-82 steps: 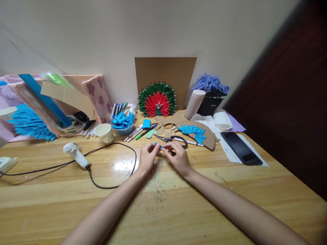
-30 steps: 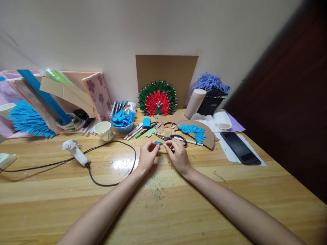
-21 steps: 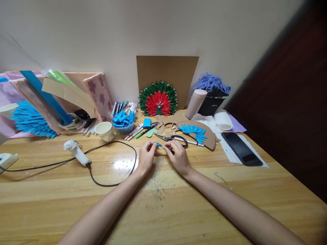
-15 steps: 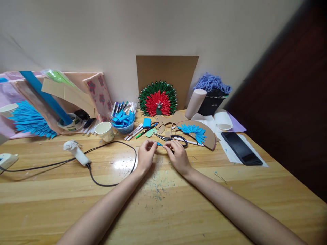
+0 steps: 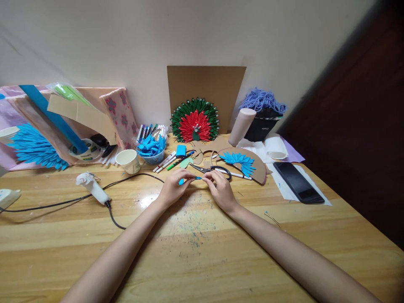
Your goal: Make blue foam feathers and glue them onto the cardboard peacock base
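My left hand (image 5: pixel 173 187) and my right hand (image 5: pixel 220 189) meet near the middle of the wooden table (image 5: pixel 202 252). Between their fingertips they pinch a small blue paper strip (image 5: pixel 189 179), each hand on one end. Just behind my right hand lie black-handled scissors (image 5: pixel 212 170). A brown cardboard half-disc with blue paper feathers (image 5: pixel 243 163) rests to the right of them. A bowl of folded blue paper pieces (image 5: pixel 152 150) stands behind my left hand.
A white glue gun (image 5: pixel 91 188) with a black cord lies at the left. A paper cup (image 5: pixel 128 161), markers (image 5: pixel 167 162), a red-and-green paper peacock (image 5: pixel 195 121), a black phone (image 5: pixel 298 176), a yarn-topped bin (image 5: pixel 261 115) and stacked paper sheets (image 5: pixel 78 118) line the back.
My left hand has slid slightly left and now covers part of the cord; more of the blue strip shows stretched between the two hands. The view tilted a little.
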The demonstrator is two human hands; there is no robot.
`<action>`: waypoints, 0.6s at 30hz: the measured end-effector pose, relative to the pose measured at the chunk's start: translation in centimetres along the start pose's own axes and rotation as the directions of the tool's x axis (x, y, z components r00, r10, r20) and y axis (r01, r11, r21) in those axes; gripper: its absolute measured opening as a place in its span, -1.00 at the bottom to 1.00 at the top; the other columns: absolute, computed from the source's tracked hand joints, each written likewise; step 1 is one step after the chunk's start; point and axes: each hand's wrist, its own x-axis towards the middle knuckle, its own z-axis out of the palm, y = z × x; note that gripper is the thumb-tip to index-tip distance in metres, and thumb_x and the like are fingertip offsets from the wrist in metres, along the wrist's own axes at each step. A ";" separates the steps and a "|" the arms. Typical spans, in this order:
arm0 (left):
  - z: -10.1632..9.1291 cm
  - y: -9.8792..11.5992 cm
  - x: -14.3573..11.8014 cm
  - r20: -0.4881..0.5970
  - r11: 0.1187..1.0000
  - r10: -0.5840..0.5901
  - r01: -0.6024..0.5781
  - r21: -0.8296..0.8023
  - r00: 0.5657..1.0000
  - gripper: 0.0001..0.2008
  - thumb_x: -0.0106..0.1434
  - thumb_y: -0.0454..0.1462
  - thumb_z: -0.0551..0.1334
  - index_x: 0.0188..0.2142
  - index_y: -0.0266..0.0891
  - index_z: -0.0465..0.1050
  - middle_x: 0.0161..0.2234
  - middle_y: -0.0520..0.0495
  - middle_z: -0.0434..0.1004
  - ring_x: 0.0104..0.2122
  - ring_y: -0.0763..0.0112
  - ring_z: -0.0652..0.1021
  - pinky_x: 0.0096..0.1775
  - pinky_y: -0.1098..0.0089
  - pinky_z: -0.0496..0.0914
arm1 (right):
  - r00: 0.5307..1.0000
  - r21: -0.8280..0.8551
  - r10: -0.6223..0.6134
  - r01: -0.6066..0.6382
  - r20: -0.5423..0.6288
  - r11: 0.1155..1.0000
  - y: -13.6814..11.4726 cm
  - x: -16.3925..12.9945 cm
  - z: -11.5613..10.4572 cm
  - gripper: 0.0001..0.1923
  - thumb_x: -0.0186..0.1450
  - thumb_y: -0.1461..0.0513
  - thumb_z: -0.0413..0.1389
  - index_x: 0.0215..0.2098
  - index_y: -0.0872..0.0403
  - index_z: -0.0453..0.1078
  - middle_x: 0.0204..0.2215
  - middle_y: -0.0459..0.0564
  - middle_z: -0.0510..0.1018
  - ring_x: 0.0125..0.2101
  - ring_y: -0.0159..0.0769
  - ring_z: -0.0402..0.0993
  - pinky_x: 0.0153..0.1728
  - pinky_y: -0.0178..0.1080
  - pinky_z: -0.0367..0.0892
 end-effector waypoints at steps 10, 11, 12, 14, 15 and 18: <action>0.1 -0.5 -0.2 0.038 0.967 0.144 -0.149 0.207 0.989 -0.89 0.24 -0.33 0.10 -0.29 -0.25 0.39 -0.35 -0.08 0.44 -0.34 0.43 0.45 -0.30 0.39 0.37 | 1.000 -0.006 -0.014 0.014 0.005 1.000 -0.2 0.0 -0.1 -0.90 0.29 0.28 -0.02 -0.37 0.06 0.30 -0.42 -0.02 0.43 -0.34 -0.25 0.32 -0.27 -0.22 0.23; 0.1 -0.5 -0.2 0.042 0.962 0.148 -0.154 0.225 0.988 -0.89 0.25 -0.33 0.09 -0.30 -0.26 0.38 -0.35 -0.08 0.43 -0.34 0.43 0.45 -0.29 0.39 0.37 | 1.000 -0.007 -0.017 0.017 0.006 1.000 -0.2 0.0 -0.1 -0.90 0.29 0.28 -0.03 -0.37 0.06 0.30 -0.42 -0.02 0.43 -0.34 -0.25 0.32 -0.27 -0.22 0.22; 0.1 -0.4 -0.2 0.046 0.958 0.149 -0.156 0.240 0.988 -0.88 0.26 -0.33 0.07 -0.30 -0.26 0.37 -0.34 -0.08 0.42 -0.33 0.42 0.44 -0.28 0.38 0.37 | 1.000 -0.009 -0.019 0.019 0.007 1.000 -0.2 0.0 -0.1 -0.90 0.29 0.28 -0.03 -0.37 0.06 0.30 -0.42 -0.02 0.43 -0.34 -0.25 0.32 -0.27 -0.22 0.22; 0.2 -0.4 -0.3 0.057 0.952 0.139 -0.150 0.266 0.989 -0.87 0.27 -0.32 0.05 -0.30 -0.27 0.35 -0.34 -0.09 0.41 -0.32 0.41 0.43 -0.27 0.37 0.37 | 1.000 -0.012 -0.021 0.021 0.007 1.000 -0.2 -0.1 -0.1 -0.89 0.29 0.27 -0.03 -0.37 0.06 0.30 -0.42 -0.02 0.43 -0.34 -0.26 0.32 -0.27 -0.22 0.23; 0.3 -0.4 -0.3 0.063 0.950 0.130 -0.142 0.277 0.990 -0.86 0.28 -0.32 0.03 -0.30 -0.27 0.34 -0.33 -0.10 0.41 -0.31 0.40 0.43 -0.26 0.36 0.36 | 1.000 -0.013 -0.020 0.020 0.007 1.000 -0.2 -0.1 -0.1 -0.89 0.30 0.27 -0.03 -0.37 0.06 0.30 -0.42 -0.02 0.43 -0.34 -0.26 0.32 -0.27 -0.22 0.23; 0.6 -0.4 -0.4 0.074 0.943 0.081 -0.100 0.316 0.994 -0.84 0.30 -0.31 -0.01 -0.30 -0.27 0.32 -0.33 -0.10 0.39 -0.29 0.38 0.41 -0.24 0.35 0.35 | 1.000 -0.023 -0.013 0.013 0.012 1.000 -0.3 -0.1 -0.1 -0.88 0.30 0.26 -0.04 -0.38 0.06 0.31 -0.42 -0.01 0.43 -0.34 -0.25 0.33 -0.27 -0.22 0.23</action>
